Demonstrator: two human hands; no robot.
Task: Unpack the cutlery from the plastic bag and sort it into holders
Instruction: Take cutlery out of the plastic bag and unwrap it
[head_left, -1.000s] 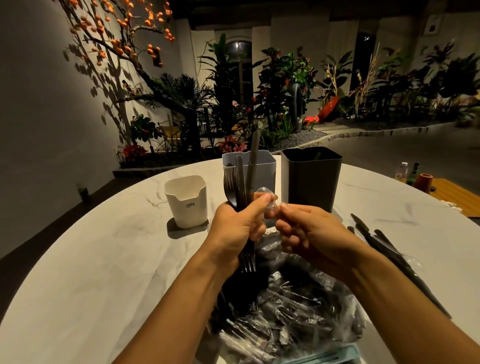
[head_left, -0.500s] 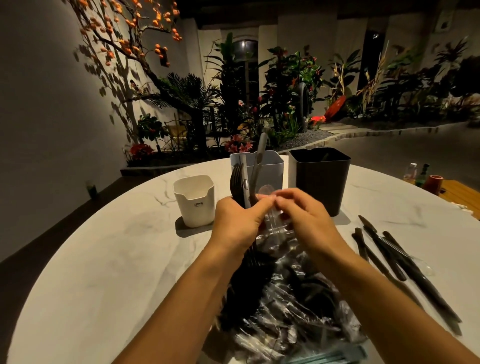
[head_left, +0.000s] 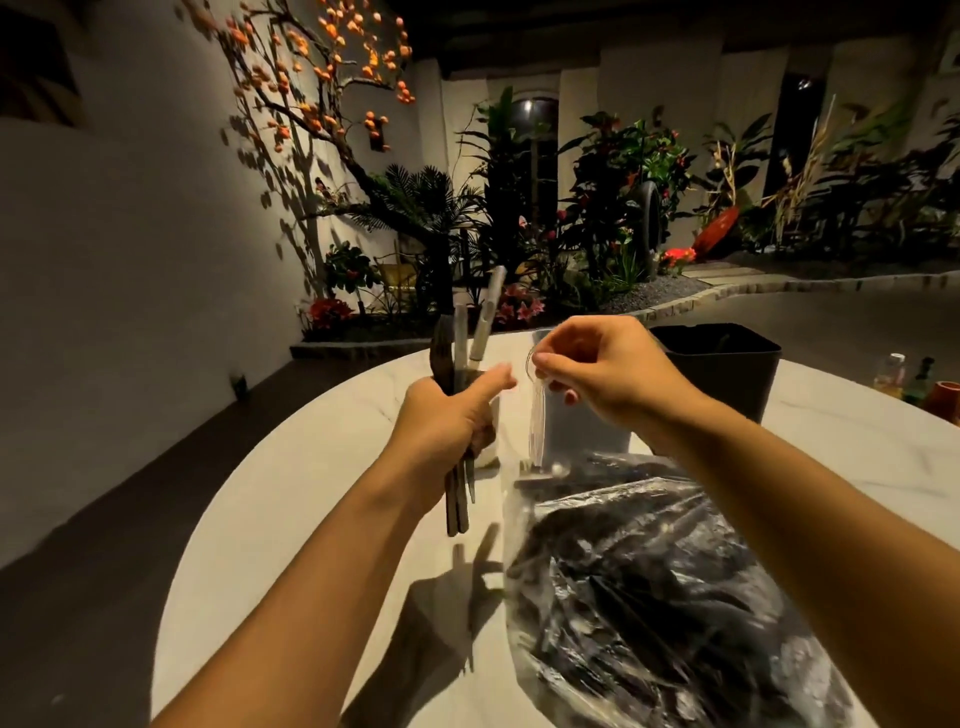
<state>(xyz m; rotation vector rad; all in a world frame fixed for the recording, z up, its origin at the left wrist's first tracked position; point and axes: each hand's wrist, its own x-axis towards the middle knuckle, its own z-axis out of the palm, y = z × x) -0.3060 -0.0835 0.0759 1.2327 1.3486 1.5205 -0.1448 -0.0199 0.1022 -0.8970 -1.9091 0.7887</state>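
Note:
My left hand (head_left: 449, 415) grips a bundle of dark cutlery (head_left: 457, 343), a fork and two grey handles standing upright above the fist. My right hand (head_left: 597, 369) pinches a clear plastic spoon (head_left: 536, 415) by its bowl, the handle hanging down over the table. A clear plastic bag (head_left: 660, 597) full of dark cutlery lies on the white marble table (head_left: 311, 519) below my right forearm. The black holder (head_left: 727, 369) stands behind my right hand. A grey holder (head_left: 587, 431) is mostly hidden by that hand. The white holder is hidden behind my left hand.
Small bottles and an orange cup (head_left: 945, 397) stand at the table's far right edge. Beyond the table lie a white wall, a tree with orange fruit and garden plants. Bare marble stretches left of my left arm.
My hands have parted. The right hand has drawn the clear spoon up and away from the bundle in my left hand. The view has swung to the left.

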